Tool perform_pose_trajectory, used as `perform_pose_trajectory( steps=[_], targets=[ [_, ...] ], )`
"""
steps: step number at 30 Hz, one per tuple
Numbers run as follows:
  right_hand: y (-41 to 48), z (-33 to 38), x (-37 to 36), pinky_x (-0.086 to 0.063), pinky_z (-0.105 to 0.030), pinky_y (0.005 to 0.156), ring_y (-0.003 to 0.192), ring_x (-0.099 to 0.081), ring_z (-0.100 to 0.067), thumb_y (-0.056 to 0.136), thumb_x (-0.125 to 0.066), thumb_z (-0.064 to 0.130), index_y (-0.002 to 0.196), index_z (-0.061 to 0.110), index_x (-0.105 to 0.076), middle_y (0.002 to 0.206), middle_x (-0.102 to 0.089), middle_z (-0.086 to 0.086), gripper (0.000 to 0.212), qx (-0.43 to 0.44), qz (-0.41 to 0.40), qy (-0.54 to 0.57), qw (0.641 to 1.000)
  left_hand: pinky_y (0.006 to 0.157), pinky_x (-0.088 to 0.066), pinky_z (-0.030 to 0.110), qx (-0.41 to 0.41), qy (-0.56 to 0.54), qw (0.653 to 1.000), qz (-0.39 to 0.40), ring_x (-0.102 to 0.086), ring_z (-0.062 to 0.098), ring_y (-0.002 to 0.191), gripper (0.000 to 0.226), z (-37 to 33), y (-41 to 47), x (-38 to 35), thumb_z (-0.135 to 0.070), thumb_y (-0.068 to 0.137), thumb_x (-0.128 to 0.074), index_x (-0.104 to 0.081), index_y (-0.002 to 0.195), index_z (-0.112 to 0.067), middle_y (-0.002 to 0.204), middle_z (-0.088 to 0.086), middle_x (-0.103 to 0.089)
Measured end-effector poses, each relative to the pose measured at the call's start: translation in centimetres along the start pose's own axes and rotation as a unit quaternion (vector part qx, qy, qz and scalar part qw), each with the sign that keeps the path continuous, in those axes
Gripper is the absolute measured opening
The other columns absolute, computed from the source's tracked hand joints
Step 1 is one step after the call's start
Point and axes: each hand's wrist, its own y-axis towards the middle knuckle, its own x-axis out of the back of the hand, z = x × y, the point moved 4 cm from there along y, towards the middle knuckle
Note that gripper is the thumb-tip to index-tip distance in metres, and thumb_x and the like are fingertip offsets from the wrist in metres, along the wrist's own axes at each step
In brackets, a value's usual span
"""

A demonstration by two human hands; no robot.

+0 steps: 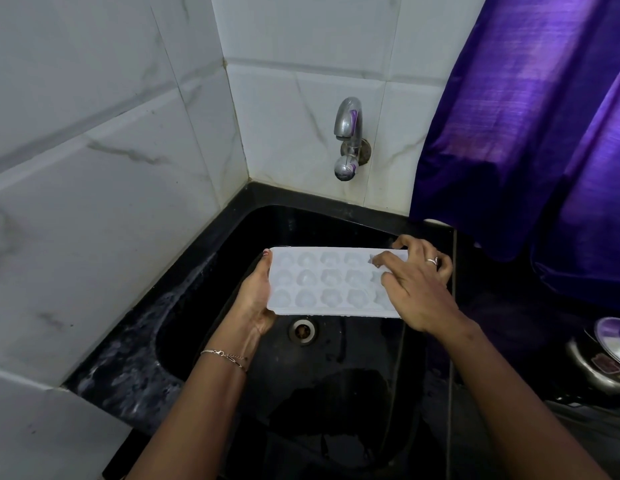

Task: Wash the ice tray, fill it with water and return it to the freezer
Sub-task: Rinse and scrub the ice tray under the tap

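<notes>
Over the sink [301, 199], the left hand [256, 294] and the right hand [419, 285] each grasp one end of the ice tray [322, 282] with curled fingers

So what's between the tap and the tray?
Just wall tile and the sink's back rim; no water falls from the tap onto the tray, head view.

Head camera looks steeply down, close over the sink [319, 223].

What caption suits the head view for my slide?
Left hand and right hand hold a white plastic ice tray with moulded cavities over a black sink, below a chrome wall tap.
</notes>
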Motion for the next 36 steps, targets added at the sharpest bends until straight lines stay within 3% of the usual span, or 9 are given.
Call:
perform_pose_trajectory(
  steps=[3,7,11,17,27,34,36],
  targets=[
    [0.0,0.0,-0.1,-0.003,-0.048,0.112,0.137,-0.012,-0.014,0.079,-0.016,0.043,0.117,0.041,-0.056,0.144,-0.026,0.006,0.055,0.013,-0.004,-0.012,1.000,0.085,-0.055,0.048,0.000,-0.002,1.000,0.002,-0.070,0.032,0.098,0.048,-0.1,0.2,0.0,-0.050,0.100,-0.040,-0.065,0.115,-0.012,0.107,0.012,-0.074],
    [0.1,0.0,-0.2,-0.002,-0.047,0.112,0.138,-0.009,-0.013,0.083,-0.026,0.036,0.119,0.038,-0.057,0.143,-0.025,0.008,0.047,0.024,0.009,-0.001,1.000,0.085,-0.055,0.048,0.006,-0.004,1.000,0.007,-0.070,0.032,0.097,0.049,0.0,0.3,0.0,-0.050,0.100,-0.039,-0.066,0.113,-0.012,0.107,0.013,-0.073],
    [0.1,0.6,0.6,-0.010,-0.047,0.109,0.135,-0.020,-0.018,0.082,-0.023,0.041,0.119,0.031,-0.049,0.140,-0.028,0.003,0.046,0.051,-0.022,-0.040,0.998,0.080,-0.056,0.046,0.009,-0.008,1.000,0.009,-0.071,0.032,0.096,0.049,0.1,0.5,0.0,-0.049,0.101,-0.038,-0.066,0.113,-0.012,0.105,0.011,-0.074],
    [1.1,2.6,0.8,-0.010,-0.046,0.108,0.134,-0.022,-0.018,0.084,-0.025,0.040,0.116,0.031,-0.059,0.147,-0.029,0.000,0.048,0.103,-0.019,-0.081,0.991,0.081,-0.056,0.046,0.012,-0.016,1.000,0.013,-0.070,0.032,0.099,0.050,0.1,0.6,-0.3,-0.049,0.101,-0.036,-0.065,0.117,-0.011,0.110,0.012,-0.073],
    [1.8,3.6,-0.4,-0.008,-0.040,0.103,0.127,-0.032,-0.017,0.082,-0.021,0.043,0.104,0.034,-0.067,0.133,-0.042,0.003,0.052,0.066,-0.050,-0.070,0.994,0.095,-0.050,0.054,0.004,-0.007,1.000,-0.003,-0.067,0.036,0.104,0.050,0.0,0.8,-0.2,-0.050,0.100,-0.039,-0.066,0.114,-0.010,0.112,0.015,-0.071],
    [1.6,3.5,-0.7,-0.006,-0.040,0.100,0.133,-0.025,-0.017,0.082,-0.024,0.041,0.109,0.037,-0.065,0.143,-0.035,0.005,0.049,0.056,-0.042,-0.074,0.995,0.079,-0.056,0.044,0.006,-0.001,1.000,0.012,-0.071,0.030,0.090,0.048,-0.2,0.8,-0.5,-0.050,0.100,-0.038,-0.068,0.102,-0.012,0.095,0.009,-0.076],
    [1.6,3.5,-0.6,-0.005,-0.040,0.101,0.134,-0.022,-0.015,0.080,-0.020,0.042,0.110,0.037,-0.066,0.144,-0.033,0.005,0.055,0.066,-0.038,-0.061,0.995,0.081,-0.056,0.046,0.006,0.000,1.000,0.007,-0.070,0.032,0.094,0.050,-0.2,0.8,-0.5,-0.051,0.100,-0.038,-0.068,0.107,-0.011,0.101,0.011,-0.075]
  ],
)
